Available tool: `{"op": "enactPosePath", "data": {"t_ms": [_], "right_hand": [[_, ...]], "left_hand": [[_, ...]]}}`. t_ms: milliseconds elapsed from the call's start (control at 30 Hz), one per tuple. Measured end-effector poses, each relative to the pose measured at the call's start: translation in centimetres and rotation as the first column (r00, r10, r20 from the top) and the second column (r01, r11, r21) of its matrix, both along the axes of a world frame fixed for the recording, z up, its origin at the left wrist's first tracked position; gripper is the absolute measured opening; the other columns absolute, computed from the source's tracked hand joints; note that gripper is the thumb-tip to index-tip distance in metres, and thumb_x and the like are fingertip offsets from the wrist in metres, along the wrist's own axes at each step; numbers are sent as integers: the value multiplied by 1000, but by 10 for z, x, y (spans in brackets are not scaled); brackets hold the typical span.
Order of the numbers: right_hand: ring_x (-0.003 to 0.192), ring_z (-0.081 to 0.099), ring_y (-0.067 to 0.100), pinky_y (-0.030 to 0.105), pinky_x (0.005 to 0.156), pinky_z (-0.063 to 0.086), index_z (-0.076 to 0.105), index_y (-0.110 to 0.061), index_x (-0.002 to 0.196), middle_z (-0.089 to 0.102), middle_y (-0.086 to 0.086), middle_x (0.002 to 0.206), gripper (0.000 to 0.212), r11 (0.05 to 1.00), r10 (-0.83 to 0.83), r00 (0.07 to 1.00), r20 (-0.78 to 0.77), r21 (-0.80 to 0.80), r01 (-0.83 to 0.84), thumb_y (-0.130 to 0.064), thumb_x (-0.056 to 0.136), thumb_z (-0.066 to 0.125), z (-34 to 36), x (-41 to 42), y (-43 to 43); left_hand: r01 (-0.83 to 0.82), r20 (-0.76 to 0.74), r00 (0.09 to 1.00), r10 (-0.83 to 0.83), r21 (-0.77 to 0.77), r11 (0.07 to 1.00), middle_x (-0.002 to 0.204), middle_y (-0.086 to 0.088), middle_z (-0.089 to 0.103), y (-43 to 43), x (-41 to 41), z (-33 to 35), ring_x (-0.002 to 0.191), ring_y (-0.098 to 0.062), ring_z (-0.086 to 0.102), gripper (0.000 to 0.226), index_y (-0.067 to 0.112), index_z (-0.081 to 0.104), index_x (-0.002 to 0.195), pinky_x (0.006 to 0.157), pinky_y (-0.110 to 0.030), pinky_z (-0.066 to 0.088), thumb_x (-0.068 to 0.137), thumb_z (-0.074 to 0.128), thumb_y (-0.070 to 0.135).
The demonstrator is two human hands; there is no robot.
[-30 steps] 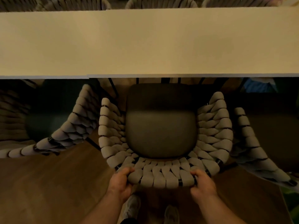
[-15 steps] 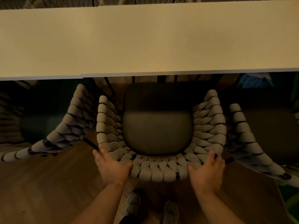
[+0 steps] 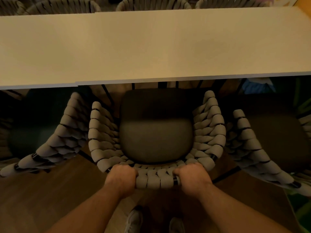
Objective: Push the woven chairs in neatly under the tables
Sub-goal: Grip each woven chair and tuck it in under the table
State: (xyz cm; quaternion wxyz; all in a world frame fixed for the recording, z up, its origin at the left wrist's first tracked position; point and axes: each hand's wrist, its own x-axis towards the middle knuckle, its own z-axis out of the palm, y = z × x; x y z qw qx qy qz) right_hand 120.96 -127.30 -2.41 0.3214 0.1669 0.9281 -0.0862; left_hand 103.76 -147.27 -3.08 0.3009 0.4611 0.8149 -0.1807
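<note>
Item one, the pale table (image 3: 151,47): a long top spanning the whole view from left to right, its near edge running across just beyond the chairs. Item two, the wooden floor (image 3: 42,199), dim, filling the near part of the scene. Item three, the row of far chairs (image 3: 151,4), woven backs only, showing past the table's far edge. Item four, the left neighbour chair (image 3: 55,145) and the right neighbour chair (image 3: 252,148), both angled, each just beside the centre one. Item five, the woven chair (image 3: 208,132) in hand: centred, its back towards the person, its front towards the table. Its back-to-front axis runs near to far, about square to the table edge. Its dark seat cushion (image 3: 156,137) has its far half in shadow, so the front is probably just under the top while the arms and back stand on the near side. The chair lies straight ahead of the grip, so the push would run directly far, both hands equally near. Item six, the left hand (image 3: 122,178) and the right hand (image 3: 191,177): each clamped round the top of the woven back, knuckles up, fingers curled over the rim, set either side of its centre. Forearms reach in from the near edge, converging slightly. Item seven, the shoes (image 3: 134,221), near, between the forearms.
</note>
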Motion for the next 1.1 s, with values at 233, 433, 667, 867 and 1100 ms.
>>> {"op": "enactPosePath", "data": {"t_ms": [233,433,667,867,1100], "right_hand": [[110,63,21,48,113,41,66,-38,125,70,-6,113,28,1000,3,998,-63,27,-2,-24,101,63,2,-32,21],[120,61,21,53,120,35,61,-43,134,69,-7,120,38,999,-46,999,-26,25,47,-27,100,66,0,-33,21],[111,60,15,46,113,39,65,-44,126,66,-11,110,31,996,-79,993,-87,39,83,-29,100,64,-1,-31,17],[109,61,15,45,111,42,64,-46,132,66,-13,111,36,994,-104,992,-72,31,106,-30,100,65,-6,-43,12],[107,61,13,45,108,46,62,-48,133,66,-14,110,39,996,-88,995,-42,26,89,-32,98,67,-11,-52,17]], "left_hand": [[-41,34,999,41,6,999,104,9,68,11,-26,-7,90,-12,61,25,42,68,121,84,-33,54,98,59,36],[23,75,997,-21,-28,999,100,7,64,18,-32,0,86,-15,58,26,38,68,122,79,-34,54,98,60,33],[61,63,996,-59,-29,998,91,5,55,17,-33,9,82,-18,55,13,31,67,110,82,-39,58,101,58,30],[77,9,997,-77,-4,997,95,0,60,23,-47,11,83,-18,55,9,29,58,94,86,-40,58,103,59,28],[70,7,997,-71,28,997,93,7,63,24,-59,-4,83,-16,58,15,32,71,112,83,-38,57,100,62,33]]}}
